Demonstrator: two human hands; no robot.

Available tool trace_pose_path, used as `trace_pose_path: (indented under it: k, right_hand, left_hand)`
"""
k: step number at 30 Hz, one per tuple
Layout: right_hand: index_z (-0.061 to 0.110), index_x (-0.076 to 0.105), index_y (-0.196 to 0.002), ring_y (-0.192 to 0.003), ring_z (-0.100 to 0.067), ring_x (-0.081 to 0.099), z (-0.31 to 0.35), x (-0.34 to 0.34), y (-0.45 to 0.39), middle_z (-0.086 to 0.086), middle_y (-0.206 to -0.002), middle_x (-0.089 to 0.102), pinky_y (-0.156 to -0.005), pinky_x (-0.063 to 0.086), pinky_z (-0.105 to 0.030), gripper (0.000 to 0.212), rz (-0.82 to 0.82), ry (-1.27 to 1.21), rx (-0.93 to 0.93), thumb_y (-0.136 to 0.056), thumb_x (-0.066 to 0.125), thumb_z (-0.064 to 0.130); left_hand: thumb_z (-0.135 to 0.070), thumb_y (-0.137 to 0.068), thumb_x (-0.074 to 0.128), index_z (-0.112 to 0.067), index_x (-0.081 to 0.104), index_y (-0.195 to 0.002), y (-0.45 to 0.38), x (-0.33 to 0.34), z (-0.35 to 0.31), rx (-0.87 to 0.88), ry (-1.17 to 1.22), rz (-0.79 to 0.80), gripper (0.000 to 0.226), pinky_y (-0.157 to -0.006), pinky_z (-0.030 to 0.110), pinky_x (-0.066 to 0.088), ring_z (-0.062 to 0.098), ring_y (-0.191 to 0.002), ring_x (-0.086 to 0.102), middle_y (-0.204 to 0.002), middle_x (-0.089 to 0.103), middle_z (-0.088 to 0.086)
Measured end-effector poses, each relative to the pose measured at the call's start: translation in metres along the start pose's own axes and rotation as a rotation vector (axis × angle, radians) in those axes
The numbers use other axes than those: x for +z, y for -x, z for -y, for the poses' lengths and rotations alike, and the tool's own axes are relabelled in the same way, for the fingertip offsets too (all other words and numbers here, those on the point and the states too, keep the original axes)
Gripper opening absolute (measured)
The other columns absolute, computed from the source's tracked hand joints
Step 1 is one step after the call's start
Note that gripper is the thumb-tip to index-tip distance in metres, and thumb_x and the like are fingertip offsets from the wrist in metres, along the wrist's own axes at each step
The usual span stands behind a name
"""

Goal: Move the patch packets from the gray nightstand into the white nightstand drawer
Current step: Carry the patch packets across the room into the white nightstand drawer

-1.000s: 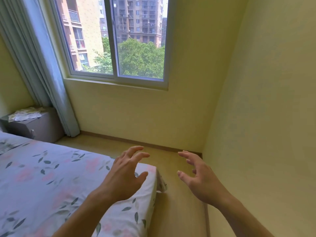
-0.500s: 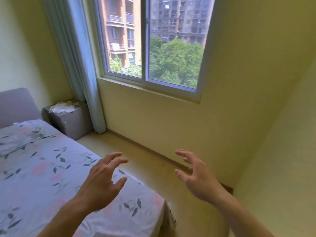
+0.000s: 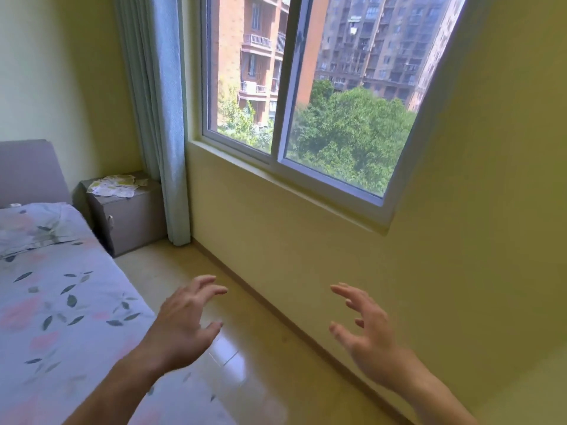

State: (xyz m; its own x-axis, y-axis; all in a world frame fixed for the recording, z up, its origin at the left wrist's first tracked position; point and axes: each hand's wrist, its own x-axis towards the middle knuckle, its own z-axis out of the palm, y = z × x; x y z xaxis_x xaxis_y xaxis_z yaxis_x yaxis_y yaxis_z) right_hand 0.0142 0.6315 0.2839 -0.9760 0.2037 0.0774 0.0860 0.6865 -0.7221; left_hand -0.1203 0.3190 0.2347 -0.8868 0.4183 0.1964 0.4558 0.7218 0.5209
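Fingers [image 3: 211,288] of left hand [image 3: 181,329] spread wide and slightly curled, holding nothing. Fingers [image 3: 346,294] of right hand [image 3: 368,338] likewise spread wide, empty. Both hands raised at chest level over glossy tan wood-look floor [image 3: 214,302], apart from each other and touching no object.

Left of hands: bed with lilac leaf-and-flower printed sheet [image 3: 55,302], left forearm crossing its near corner. Right of hands: pale yellow painted wall [image 3: 306,256] under white-framed sliding window [image 3: 282,87].

Beyond bed, in far corner: gray box-shaped nightstand with small front handle [image 3: 132,219], beside grey-blue hanging curtain [image 3: 159,118]. On its top: loose pile of white-and-green patch packets [image 3: 115,186], untouched, none yet collected. Grey upholstered headboard [image 3: 27,170] to left of nightstand.

Change over last second: view swung leftward, gray nightstand shifted from left edge of frame toward centre-left and now larger; hands now over floor rather than over bed corner. Reading: approach along gap between bed and wall under way, pick-up not started.

White nightstand and drawer: not in view; position cannot be told. Judged next: close remaining distance, then gather packets with both empty hands. Loose thin packets likely to slide or scatter if grabbed carelessly.
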Motion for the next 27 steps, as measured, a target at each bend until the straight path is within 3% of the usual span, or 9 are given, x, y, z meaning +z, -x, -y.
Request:
trace_pose_path:
  k: [8,20,27]
  right_hand:
    - [0.051,0.044,-0.143,-0.133,0.008,0.042,-0.047,-0.031,-0.152,0.035,-0.148,0.038,-0.114,0.042,-0.029,0.059,0.063,-0.024,-0.044,-0.093,0.071,0.033]
    - [0.055,0.043,-0.140,-0.133,0.008,0.043,-0.119,-0.032,-0.411,0.034,-0.149,0.037,-0.115,0.042,-0.032,0.056,0.338,-0.046,-0.219,-0.092,0.068,0.040]
    - [0.049,0.046,-0.141,-0.132,0.005,0.044,-0.089,0.004,-0.537,0.030,-0.147,0.042,-0.114,0.042,-0.030,0.056,0.516,-0.068,-0.380,-0.093,0.069,0.034]
  left_hand:
    - [-0.044,-0.089,0.066,-0.041,0.051,-0.139,-0.141,0.051,-0.054,0.055,0.032,-0.020,0.053,-0.114,0.027,0.029,0.004,-0.139,0.033,-0.151,0.032,-0.022]
    - [-0.046,-0.085,0.068,-0.042,0.054,-0.132,-0.304,0.085,-0.013,-0.291,-0.067,-0.154,0.049,-0.112,0.029,0.034,0.009,-0.134,0.043,-0.148,0.036,-0.021]
    - [-0.044,-0.091,0.066,-0.044,0.051,-0.136,-0.336,0.070,0.002,-0.511,-0.112,-0.233,0.048,-0.114,0.028,0.033,0.004,-0.137,0.036,-0.150,0.030,-0.024]
